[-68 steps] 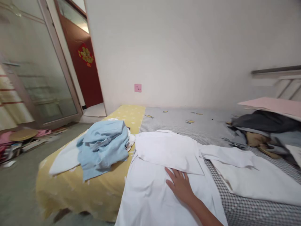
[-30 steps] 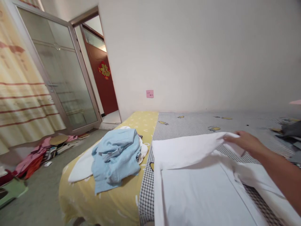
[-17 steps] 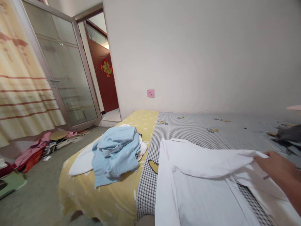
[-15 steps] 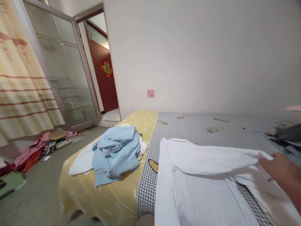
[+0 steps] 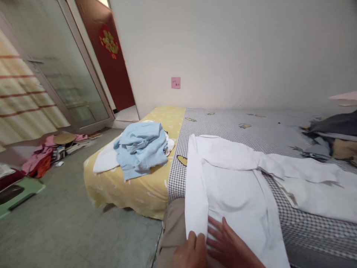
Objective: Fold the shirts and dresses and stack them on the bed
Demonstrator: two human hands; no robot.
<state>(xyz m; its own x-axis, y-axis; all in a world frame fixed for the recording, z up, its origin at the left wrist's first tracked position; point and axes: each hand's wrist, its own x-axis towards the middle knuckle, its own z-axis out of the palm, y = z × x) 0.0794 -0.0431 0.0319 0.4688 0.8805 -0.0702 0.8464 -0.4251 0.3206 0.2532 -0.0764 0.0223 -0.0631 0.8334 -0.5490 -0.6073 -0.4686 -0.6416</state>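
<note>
A white long-sleeved shirt [image 5: 237, 193] lies spread on the checked bedding in front of me. Its left-side sleeve [image 5: 196, 201] runs straight down along the body toward me, while the other sleeve [image 5: 301, 167] stretches out to the right. At the lower end of the near sleeve, my left hand [image 5: 191, 251] is closed on the fabric. Just beside it, my right hand [image 5: 227, 242] rests on the shirt with fingers stretched out and apart.
A heap of light blue and white clothes [image 5: 142, 149] sits on the yellow bedding [image 5: 125, 193] at left. Dark and brown clothes [image 5: 334, 134] are piled at the far right. On the floor stands a green stool [image 5: 22, 193]. My knee [image 5: 174, 223] touches the bed's edge.
My right hand has let go of the right sleeve, which now lies flat to the right, and moved to the shirt's lower left. My left hand has come into view. The view has tilted down.
</note>
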